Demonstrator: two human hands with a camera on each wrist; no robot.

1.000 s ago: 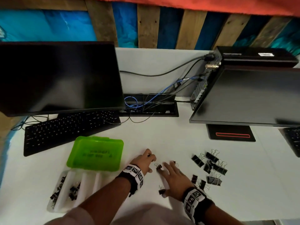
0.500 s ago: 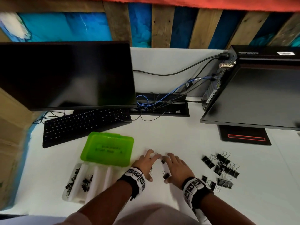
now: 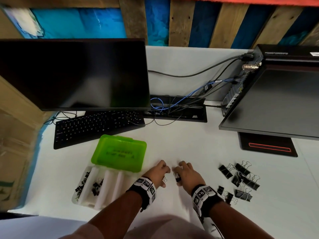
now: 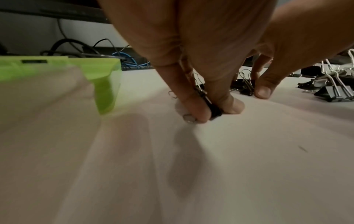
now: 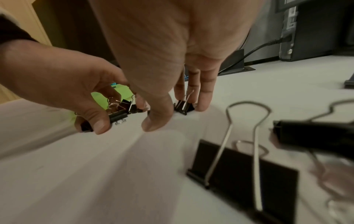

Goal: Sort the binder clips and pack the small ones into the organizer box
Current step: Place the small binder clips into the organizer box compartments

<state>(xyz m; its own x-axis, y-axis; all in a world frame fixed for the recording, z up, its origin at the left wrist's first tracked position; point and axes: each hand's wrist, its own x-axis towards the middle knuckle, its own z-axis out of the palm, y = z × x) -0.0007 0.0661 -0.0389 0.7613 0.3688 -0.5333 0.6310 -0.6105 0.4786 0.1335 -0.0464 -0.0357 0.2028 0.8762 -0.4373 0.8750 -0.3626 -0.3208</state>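
left hand (image 3: 156, 175) pinches small black binder clips (image 5: 118, 113); right hand (image 3: 189, 175) unclenched, fingers (image 5: 205, 97) straddling one more small clip (image 5: 184, 107) on white bench (image 3: 181, 144). Clear compartmented organizer box (image 3: 110, 188), green lid (image 3: 119, 152) flipped back, sits left of both hands, left nearer.

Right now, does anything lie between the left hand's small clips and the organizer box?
Nothing visible. The left hand pinches small binder clips; only bare table separates it from the organizer box, its green lid open.

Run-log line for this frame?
left hand: pinches small binder clips | right hand: fingers flank small clip on desk | organizer box: open, partly filled
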